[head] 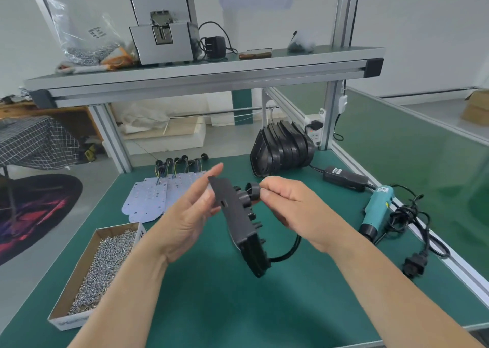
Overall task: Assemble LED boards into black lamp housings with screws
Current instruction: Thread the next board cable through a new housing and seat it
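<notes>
Right now, from the head camera, one black lamp housing (238, 223) is up in the air between the two hands, over the middle of the green desk (291, 316). It is turned on its edge. Its long side runs from far and high, by the left fingertips, to near and low, toward the person. The left hand (190, 212) is flat, with straight fingers, and rests against the housing's left face. The right hand (288, 202) has curled fingers and pinches a round black plug (252, 190) on the housing's right face. A black cord (289, 249) loops out from the low end, under the right wrist.

The LED boards (150, 196) lie flat on the desk, far and to the left, so the left hand is the nearer one to them. The box of screws (98, 268) sits by the left arm, close to the desk's left edge. I think the plug gets fitted first, and a board goes in after.

More housings (283, 149) stand in a stack, far and to the right. A blue tool (375, 207) and tangled cords lie along the right edge, so there is less room there. The bare desk under the hands looks like the best spot to lay the housing down.
</notes>
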`<state>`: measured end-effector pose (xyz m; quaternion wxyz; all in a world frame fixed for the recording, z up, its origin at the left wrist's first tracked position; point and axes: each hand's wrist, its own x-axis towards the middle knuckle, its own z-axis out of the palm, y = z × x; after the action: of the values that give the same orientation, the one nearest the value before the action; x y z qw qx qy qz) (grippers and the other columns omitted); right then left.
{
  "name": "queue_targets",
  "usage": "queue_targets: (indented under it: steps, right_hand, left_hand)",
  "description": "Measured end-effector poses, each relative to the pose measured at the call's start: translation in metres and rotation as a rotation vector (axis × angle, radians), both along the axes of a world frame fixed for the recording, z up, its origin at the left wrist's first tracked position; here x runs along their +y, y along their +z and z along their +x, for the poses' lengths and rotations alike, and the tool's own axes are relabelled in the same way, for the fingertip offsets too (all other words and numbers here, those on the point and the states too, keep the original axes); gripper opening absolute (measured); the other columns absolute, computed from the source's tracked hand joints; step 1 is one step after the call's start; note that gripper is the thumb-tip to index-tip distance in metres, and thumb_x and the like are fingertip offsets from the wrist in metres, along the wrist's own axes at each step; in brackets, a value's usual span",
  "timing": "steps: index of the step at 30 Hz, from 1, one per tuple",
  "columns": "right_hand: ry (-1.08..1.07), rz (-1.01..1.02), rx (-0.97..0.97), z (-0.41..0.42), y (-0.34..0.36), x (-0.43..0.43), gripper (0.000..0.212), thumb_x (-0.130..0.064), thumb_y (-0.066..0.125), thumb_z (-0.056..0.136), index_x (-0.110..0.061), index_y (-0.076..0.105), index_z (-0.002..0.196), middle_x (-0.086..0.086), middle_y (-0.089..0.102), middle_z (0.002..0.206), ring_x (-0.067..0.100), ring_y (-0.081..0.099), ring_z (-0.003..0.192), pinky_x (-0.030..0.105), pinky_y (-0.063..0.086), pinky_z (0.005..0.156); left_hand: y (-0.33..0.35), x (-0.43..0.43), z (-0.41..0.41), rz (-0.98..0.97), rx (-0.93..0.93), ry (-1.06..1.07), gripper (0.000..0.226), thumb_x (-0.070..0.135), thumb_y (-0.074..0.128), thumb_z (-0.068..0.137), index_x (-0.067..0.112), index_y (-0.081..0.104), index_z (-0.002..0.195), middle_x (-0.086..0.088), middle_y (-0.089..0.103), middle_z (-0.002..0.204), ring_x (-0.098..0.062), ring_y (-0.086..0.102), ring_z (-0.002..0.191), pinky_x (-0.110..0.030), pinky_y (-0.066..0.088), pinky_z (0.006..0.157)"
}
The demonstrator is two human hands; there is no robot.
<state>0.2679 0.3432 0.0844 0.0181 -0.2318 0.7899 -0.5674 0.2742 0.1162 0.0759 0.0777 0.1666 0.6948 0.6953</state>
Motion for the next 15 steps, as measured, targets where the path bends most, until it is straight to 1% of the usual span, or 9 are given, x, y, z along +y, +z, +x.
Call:
queue_targets:
  steps: [3, 5, 6, 9, 11, 12, 13, 14, 15]
  right_hand:
    - [-0.004, -0.052, 0.007, -0.002, 0.003, -0.003, 0.025, -0.018, 0.05, 0.106, -0.002, 0.066, 0.095, -0.017, 0.035, 0.05, 0.004, 0.028, 0.046, 0.011, 0.024, 0.046]
    - [-0.036, -0.042, 0.04, -0.005, 0.003, -0.003, 0.027, -0.016, 0.049, 0.107, 0.004, 0.063, 0.094, -0.019, 0.039, 0.051, 0.003, 0.032, 0.046, 0.011, 0.026, 0.047]
    - [-0.046, -0.05, 0.029, -0.007, 0.003, -0.001, 0.027, -0.015, 0.049, 0.107, 0.005, 0.06, 0.092, -0.018, 0.04, 0.055, 0.003, 0.031, 0.049, 0.014, 0.026, 0.049]
    - [-0.024, -0.071, -0.038, -0.012, 0.001, 0.004, 0.025, -0.015, 0.049, 0.107, 0.005, 0.059, 0.097, 0.016, 0.047, 0.075, 0.025, 0.03, 0.069, 0.032, 0.027, 0.061]
    - [0.021, -0.079, -0.081, -0.013, -0.001, 0.004, 0.023, -0.019, 0.049, 0.107, 0.001, 0.061, 0.111, 0.041, 0.054, 0.094, 0.035, 0.038, 0.074, 0.045, 0.043, 0.07]
    - [0.045, -0.078, -0.089, -0.014, -0.001, 0.005, 0.022, -0.02, 0.048, 0.108, -0.005, 0.062, 0.117, 0.045, 0.054, 0.105, 0.043, 0.042, 0.076, 0.054, 0.047, 0.075]
    - [0.058, -0.069, -0.079, -0.014, -0.002, 0.006, 0.021, -0.019, 0.048, 0.108, -0.011, 0.063, 0.119, 0.041, 0.058, 0.102, 0.046, 0.044, 0.074, 0.053, 0.049, 0.072]
    - [0.05, -0.048, -0.045, -0.016, -0.003, 0.008, 0.02, -0.017, 0.047, 0.108, -0.016, 0.065, 0.118, 0.031, 0.059, 0.086, 0.04, 0.042, 0.067, 0.042, 0.046, 0.061]
    - [0.028, -0.022, -0.001, -0.017, -0.004, 0.011, 0.022, -0.014, 0.046, 0.108, -0.02, 0.066, 0.114, 0.018, 0.053, 0.071, 0.029, 0.039, 0.06, 0.029, 0.04, 0.054]
  left_hand:
    - [-0.007, 0.006, -0.009, 0.067, -0.019, -0.113, 0.097, 0.057, 0.082, 0.07, 0.034, 0.036, 0.152, -0.008, 0.06, 0.141, -0.028, 0.056, 0.131, -0.052, 0.035, 0.113]
    - [-0.005, 0.009, -0.016, 0.125, -0.047, -0.137, 0.09, 0.046, 0.085, 0.072, 0.038, 0.041, 0.15, -0.011, 0.064, 0.134, -0.028, 0.061, 0.124, -0.044, 0.046, 0.104]
    - [-0.004, 0.01, -0.019, 0.152, -0.06, -0.143, 0.086, 0.042, 0.086, 0.072, 0.039, 0.044, 0.147, -0.01, 0.067, 0.128, -0.026, 0.064, 0.119, -0.039, 0.05, 0.098]
    - [-0.002, 0.018, -0.026, 0.175, -0.031, -0.095, 0.065, 0.033, 0.084, 0.077, 0.035, 0.056, 0.135, -0.007, 0.071, 0.11, -0.024, 0.068, 0.101, -0.033, 0.056, 0.083]
    - [-0.003, 0.025, -0.027, 0.209, -0.033, -0.032, 0.045, 0.03, 0.077, 0.077, 0.028, 0.063, 0.119, -0.005, 0.07, 0.105, -0.02, 0.068, 0.09, -0.032, 0.058, 0.076]
    - [-0.004, 0.027, -0.027, 0.254, -0.061, -0.021, 0.039, 0.029, 0.075, 0.077, 0.026, 0.064, 0.114, -0.004, 0.07, 0.104, -0.019, 0.068, 0.087, -0.031, 0.058, 0.073]
    - [-0.006, 0.029, -0.027, 0.305, -0.088, -0.024, 0.036, 0.028, 0.074, 0.078, 0.023, 0.065, 0.113, -0.005, 0.071, 0.104, -0.018, 0.069, 0.085, -0.031, 0.058, 0.071]
    - [-0.009, 0.031, -0.026, 0.358, -0.112, -0.044, 0.033, 0.027, 0.071, 0.081, 0.019, 0.066, 0.112, -0.006, 0.073, 0.101, -0.018, 0.071, 0.081, -0.03, 0.058, 0.067]
    - [-0.012, 0.033, -0.024, 0.41, -0.131, -0.077, 0.028, 0.025, 0.067, 0.085, 0.017, 0.068, 0.112, -0.006, 0.074, 0.096, -0.018, 0.071, 0.075, -0.028, 0.058, 0.064]
